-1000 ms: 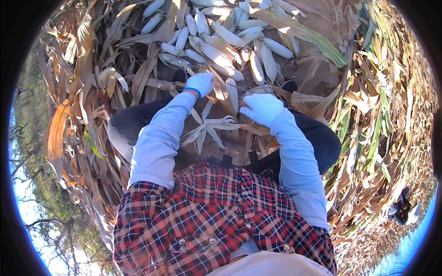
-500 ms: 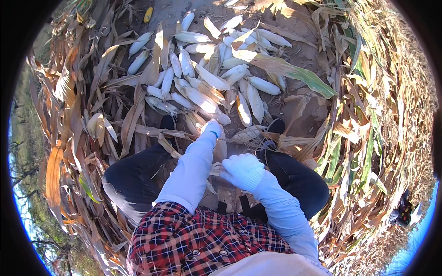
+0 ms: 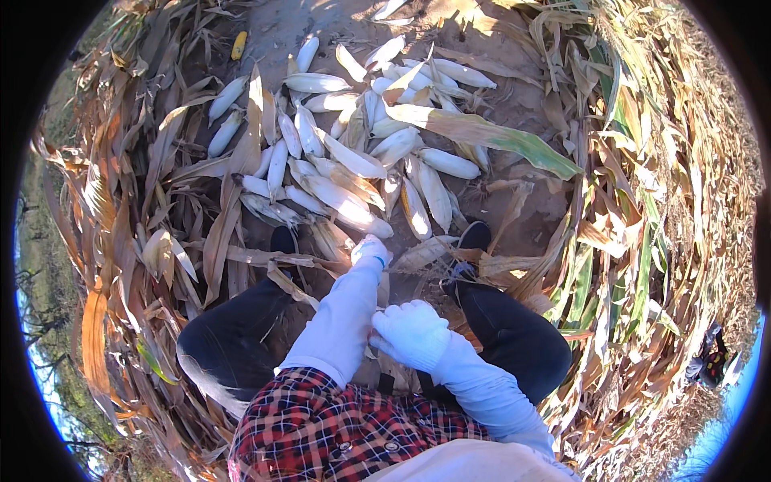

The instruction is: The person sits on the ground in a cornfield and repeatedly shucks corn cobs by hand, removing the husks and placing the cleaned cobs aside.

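Left hand (image 3: 371,250), white-gloved, reaches forward and touches the near edge of the pile of husked corn ears (image 3: 353,165) on the dirt, grip indiscernible; right hand (image 3: 411,333) curled loosely near the left sleeve, contents unclear.

Hard sun from overhead whitens my gloves and the pale cobs (image 3: 345,193), leaving dark shadow under my legs. Stalks bend round the black fisheye rim, softly blurred there.
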A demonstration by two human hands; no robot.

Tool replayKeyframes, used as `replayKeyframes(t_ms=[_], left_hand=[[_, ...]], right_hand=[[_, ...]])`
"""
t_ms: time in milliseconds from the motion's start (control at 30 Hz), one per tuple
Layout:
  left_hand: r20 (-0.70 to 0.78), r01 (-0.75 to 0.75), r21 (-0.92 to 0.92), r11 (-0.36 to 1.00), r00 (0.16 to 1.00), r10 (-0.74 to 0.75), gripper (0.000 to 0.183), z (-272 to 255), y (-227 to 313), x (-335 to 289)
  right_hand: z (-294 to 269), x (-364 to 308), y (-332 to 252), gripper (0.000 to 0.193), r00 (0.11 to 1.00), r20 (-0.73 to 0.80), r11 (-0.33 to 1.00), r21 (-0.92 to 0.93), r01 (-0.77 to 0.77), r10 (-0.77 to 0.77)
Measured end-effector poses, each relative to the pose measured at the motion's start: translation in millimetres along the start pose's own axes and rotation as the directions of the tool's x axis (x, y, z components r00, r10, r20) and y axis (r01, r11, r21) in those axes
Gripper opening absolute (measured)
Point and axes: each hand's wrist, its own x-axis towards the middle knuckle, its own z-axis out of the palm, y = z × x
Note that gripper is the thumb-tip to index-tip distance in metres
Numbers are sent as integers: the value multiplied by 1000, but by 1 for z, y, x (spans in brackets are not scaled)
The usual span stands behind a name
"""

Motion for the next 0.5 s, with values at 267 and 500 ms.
replayKeyframes(t_ms=[267, 500], left_hand=[[-179, -368, -169, 914, 923, 339, 60, -50, -41, -58], [-663, -663, -496, 561, 707, 249, 57, -203, -61, -172]], right_hand=[[-8, -4, -4, 31, 974, 206, 994, -75, -83, 97], [-25, 10, -1, 51, 966, -23, 950, 189, -249, 257]])
